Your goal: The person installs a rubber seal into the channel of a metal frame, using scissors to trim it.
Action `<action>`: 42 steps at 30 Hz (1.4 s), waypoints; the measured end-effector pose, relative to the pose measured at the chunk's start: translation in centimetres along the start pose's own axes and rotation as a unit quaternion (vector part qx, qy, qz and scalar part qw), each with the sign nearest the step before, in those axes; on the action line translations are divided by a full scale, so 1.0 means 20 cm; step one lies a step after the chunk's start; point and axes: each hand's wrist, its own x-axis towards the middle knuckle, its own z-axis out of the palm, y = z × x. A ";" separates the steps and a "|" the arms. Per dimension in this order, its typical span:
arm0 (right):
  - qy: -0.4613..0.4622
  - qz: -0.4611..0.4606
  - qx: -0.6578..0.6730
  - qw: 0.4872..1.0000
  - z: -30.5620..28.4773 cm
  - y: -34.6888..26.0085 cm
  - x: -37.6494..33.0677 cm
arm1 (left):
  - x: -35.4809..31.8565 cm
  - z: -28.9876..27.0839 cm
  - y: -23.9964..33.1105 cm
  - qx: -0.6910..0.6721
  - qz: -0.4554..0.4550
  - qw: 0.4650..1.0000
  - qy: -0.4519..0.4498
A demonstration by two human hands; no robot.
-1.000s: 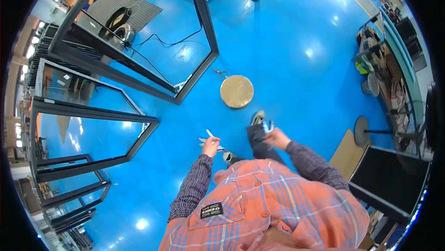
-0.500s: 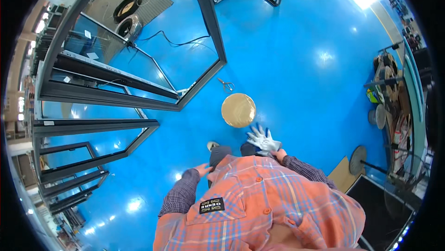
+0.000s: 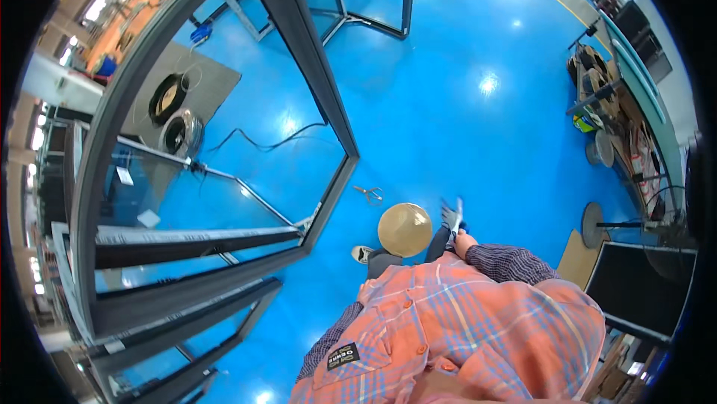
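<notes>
My right hand (image 3: 464, 243) is closed around a pair of white and dark work gloves (image 3: 452, 219), whose fingers dangle forward, slightly blurred. Low by my side, my left hand (image 3: 364, 291) shows only in a sliver along the shirt, its fingers hidden. Just ahead of my legs is a round tan stool seat (image 3: 405, 230) with a shiny covering, left of the gloves and apart from them. Scissors (image 3: 370, 194) lie on the blue floor beyond the seat.
Large dark window frames (image 3: 340, 187) stand at my left, their corners reaching toward the stool. A black cable (image 3: 254, 141) and coils of wire (image 3: 181, 134) lie behind them. On the right are a loaded rack (image 3: 635, 128), a round metal base (image 3: 592, 225) and a black panel (image 3: 641, 288).
My view and body have turned and shifted, so the frames loom larger and the seat is closer to my legs. The gloves have swung together in my right hand; my left hand is more hidden.
</notes>
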 end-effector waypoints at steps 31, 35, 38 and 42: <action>-0.022 -0.013 0.359 0.933 0.47 -0.37 2.27 | 2.15 0.53 -0.86 0.031 -0.104 0.975 -0.194; -0.088 0.042 0.413 0.906 0.47 -0.40 2.29 | 2.27 0.58 -0.70 -0.002 -0.073 0.980 -0.184; -0.114 -0.008 0.461 0.880 0.39 -0.51 2.17 | 2.19 0.58 -0.60 -0.021 -0.069 0.983 -0.168; -0.045 -0.103 0.488 0.866 0.34 -0.41 2.04 | 1.38 0.10 -1.35 -0.054 -0.014 0.987 -0.148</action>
